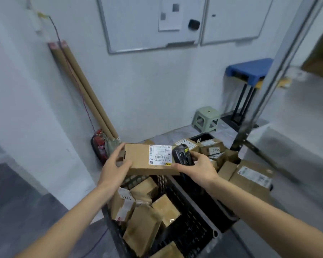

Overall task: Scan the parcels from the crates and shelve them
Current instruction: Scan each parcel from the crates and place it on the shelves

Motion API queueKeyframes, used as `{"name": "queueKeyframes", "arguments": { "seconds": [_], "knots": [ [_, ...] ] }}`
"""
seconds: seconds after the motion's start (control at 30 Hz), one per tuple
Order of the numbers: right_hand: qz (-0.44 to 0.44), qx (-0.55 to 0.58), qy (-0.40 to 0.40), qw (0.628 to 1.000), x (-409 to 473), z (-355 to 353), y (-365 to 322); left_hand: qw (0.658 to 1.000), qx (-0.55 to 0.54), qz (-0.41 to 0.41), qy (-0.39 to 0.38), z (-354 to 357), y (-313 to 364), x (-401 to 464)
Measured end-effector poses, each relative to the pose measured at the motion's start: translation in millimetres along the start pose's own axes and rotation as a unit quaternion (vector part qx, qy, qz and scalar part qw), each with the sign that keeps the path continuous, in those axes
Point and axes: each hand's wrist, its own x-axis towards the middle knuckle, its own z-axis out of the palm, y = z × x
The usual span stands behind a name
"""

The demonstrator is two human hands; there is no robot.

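In the head view, we hold a brown parcel (pixel 147 159) level at the middle of the frame, above the black crate (pixel 194 226) that fills the lower centre. Its long axis runs left to right, and its white label (pixel 159 154) faces up toward its right end. Our left hand (pixel 116 164) grasps the parcel's left end, thumb on top and fingers curled round the edge. Our right hand (pixel 198 167) clasps a dark handheld scanner (pixel 182 155) touching the parcel's right end, just beside the label. We judge the scan turns on this: the label lies immediately left of the scanner. More parcels (pixel 149 216) lie in the crate below, and the metal shelf upright (pixel 268 75) stands at right.
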Motion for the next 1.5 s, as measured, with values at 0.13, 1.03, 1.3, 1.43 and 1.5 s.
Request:
{"name": "queueKeyframes", "arguments": {
  "seconds": [0.13,1.03,1.3,1.43,1.5],
  "knots": [
    [-0.017,-0.01,0.082,0.996,-64.2,-55.8,-46.8,0.995,-0.038,0.081,-0.036,-3.5,73.1,-33.9],
    [-0.083,0.008,0.417,0.905,-473.3,-375.0,-161.1,0.888,-0.128,0.287,-0.336,112.9,404.8,-347.6],
    [-0.061,-0.021,0.424,0.903,-544.8,-444.6,-129.8,0.861,-0.111,0.313,-0.385,178.5,426.1,-419.5],
    [-0.037,-0.045,0.424,0.904,-577.6,-468.9,-113.4,0.851,-0.103,0.333,-0.393,208.4,432.9,-450.3],
    [-0.03,-0.065,0.433,0.898,-592.0,-481.3,-105.4,0.844,-0.111,0.331,-0.407,221.9,435.7,-465.7]
  ]
}}
